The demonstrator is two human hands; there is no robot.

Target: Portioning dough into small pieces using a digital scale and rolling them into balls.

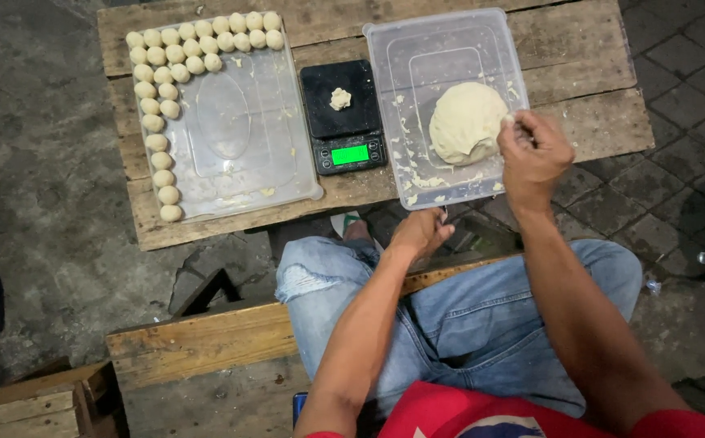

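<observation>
I am pinching at a big, pale, rounded lump of dough [466, 122] that is sitting in the clear plastic tub [450, 32], toward its right wall, with torn crumbs sticking to the tub's floor around it.

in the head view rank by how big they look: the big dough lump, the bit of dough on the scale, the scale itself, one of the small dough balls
1. scale
2. big dough lump
3. bit of dough on the scale and a small dough ball: too alike to rank
</observation>
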